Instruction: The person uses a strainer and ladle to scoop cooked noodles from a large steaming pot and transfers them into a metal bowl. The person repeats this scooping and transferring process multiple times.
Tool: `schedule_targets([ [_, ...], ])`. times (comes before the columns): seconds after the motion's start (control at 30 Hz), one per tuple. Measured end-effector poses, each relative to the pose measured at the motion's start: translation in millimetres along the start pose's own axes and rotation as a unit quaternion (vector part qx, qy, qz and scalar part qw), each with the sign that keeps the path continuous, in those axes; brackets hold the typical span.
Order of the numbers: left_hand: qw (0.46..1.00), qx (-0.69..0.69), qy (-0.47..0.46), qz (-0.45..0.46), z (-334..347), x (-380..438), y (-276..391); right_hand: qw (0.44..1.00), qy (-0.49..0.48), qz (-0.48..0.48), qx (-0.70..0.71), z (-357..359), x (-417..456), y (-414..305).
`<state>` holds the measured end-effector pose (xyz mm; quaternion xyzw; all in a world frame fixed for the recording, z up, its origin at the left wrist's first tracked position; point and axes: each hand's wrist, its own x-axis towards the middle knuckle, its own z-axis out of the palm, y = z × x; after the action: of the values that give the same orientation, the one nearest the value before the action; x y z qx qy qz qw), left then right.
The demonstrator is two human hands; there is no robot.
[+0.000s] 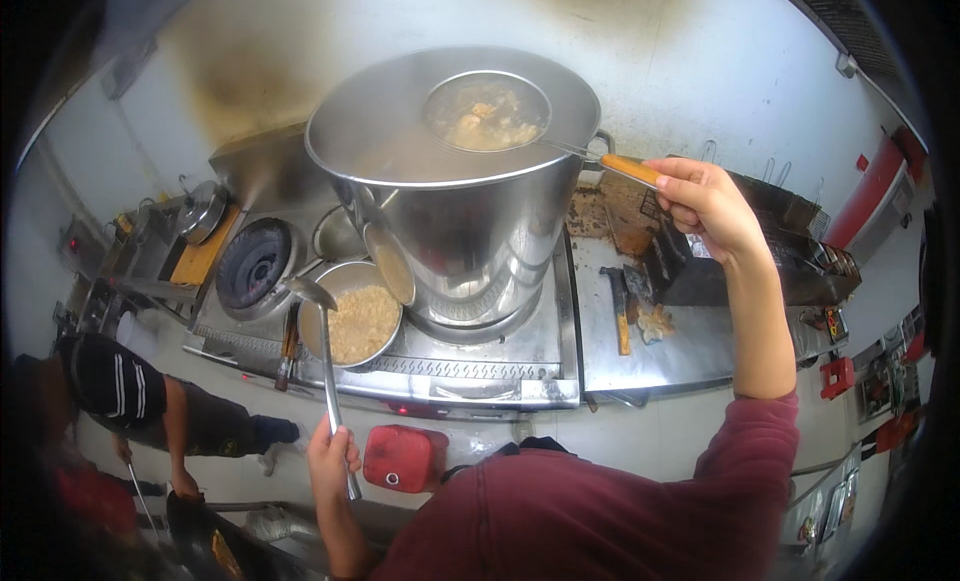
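My right hand (709, 202) grips the wooden handle of a round wire-mesh strainer (489, 110), which lies over the mouth of a tall steel stockpot (465, 236) with pale, wet food pieces (484, 123) in it. Steam blurs the liquid in the pot. In my left hand (331, 455) is the handle of a long metal ladle (327, 348), its bowl just above the left rim of a steel bowl (304, 337). That bowl holds light-brown, crumbly food (364, 322) and stands at the foot of the pot.
Left of the pot are a dark burner (255, 264) and a lidded pan (201, 210). A hammer (619, 307) lies on the steel counter (667, 363) at right, before a dark metal box. Below the stove stands a red container (405, 458). Another person (127, 386) works at lower left beside a wok.
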<state>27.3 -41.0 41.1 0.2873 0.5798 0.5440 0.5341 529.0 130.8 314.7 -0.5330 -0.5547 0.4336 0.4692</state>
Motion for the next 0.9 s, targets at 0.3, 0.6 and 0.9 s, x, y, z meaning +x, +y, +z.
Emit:
schedule_targets([
  [0.3, 0.994, 0.072, 0.046, 0.069, 7, -18, 40, 0.982, -0.091, 0.042, 0.159, -10, 9, 8],
  [0.6, 0.949, 0.194, 0.069, 0.239, 57, -25, 175, 0.914, -0.225, 0.069, 0.332, -17, 18, 30],
  [0.9, 0.939, 0.254, -0.068, 0.222, 155, -25, 270, 0.906, -0.268, 0.049, 0.323, -30, 35, 32],
])
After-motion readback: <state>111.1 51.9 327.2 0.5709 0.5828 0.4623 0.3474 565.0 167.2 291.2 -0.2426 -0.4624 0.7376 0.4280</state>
